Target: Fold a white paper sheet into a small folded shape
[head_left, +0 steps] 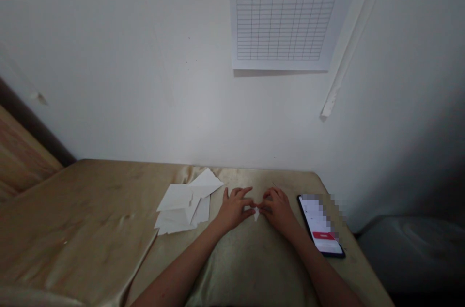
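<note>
Between my two hands is a small folded piece of white paper (256,215), its pointed lower end showing below the fingertips. My left hand (236,206) pinches its left side with thumb and forefinger, the other fingers held out. From the right, my right hand (276,206) grips the same piece with thumb and curled fingers. The fingertips of both hands nearly meet and cover the paper's upper part. Left of my left hand lies a loose pile of white paper sheets (178,207), overlapping at different angles.
A phone (321,227) with a lit screen lies right of my right hand. Shiny beige cloth (98,220) covers the table, which stands against a white wall (145,55). A printed table sheet (283,21) hangs there. A grey rounded object (410,249) stands beyond the right edge.
</note>
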A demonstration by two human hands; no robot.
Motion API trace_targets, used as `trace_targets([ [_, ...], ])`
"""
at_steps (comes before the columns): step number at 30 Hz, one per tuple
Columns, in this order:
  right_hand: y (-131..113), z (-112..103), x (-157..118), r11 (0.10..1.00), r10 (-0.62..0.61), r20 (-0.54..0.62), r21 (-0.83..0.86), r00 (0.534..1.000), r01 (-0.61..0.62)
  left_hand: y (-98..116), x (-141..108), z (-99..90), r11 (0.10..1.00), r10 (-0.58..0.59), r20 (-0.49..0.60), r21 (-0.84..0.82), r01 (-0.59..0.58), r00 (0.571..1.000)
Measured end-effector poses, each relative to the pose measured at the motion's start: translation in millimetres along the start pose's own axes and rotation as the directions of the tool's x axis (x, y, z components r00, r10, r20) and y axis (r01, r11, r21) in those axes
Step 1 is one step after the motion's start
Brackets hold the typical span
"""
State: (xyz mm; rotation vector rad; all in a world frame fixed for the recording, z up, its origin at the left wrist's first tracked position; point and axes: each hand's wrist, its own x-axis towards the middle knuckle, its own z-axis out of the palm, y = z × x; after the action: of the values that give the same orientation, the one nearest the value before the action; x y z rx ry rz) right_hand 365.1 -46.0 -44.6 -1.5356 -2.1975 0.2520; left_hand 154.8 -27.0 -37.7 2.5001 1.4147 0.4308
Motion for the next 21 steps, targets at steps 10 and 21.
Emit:
trace_targets([
  [10,4.9,-2.4,5.4,0.997,0.044,0.031,-0.064,0.999,-0.042,4.8,-1.5,1.6,0.998,0.034,-0.03,0.061,-0.032,0.999],
  [21,-3.6,-5.4,3.8,0.991,0.103,0.002,-0.083,0.995,-0.102,6.6,-4.8,2.3,0.996,-0.073,-0.055,0.037,0.076,0.996],
])
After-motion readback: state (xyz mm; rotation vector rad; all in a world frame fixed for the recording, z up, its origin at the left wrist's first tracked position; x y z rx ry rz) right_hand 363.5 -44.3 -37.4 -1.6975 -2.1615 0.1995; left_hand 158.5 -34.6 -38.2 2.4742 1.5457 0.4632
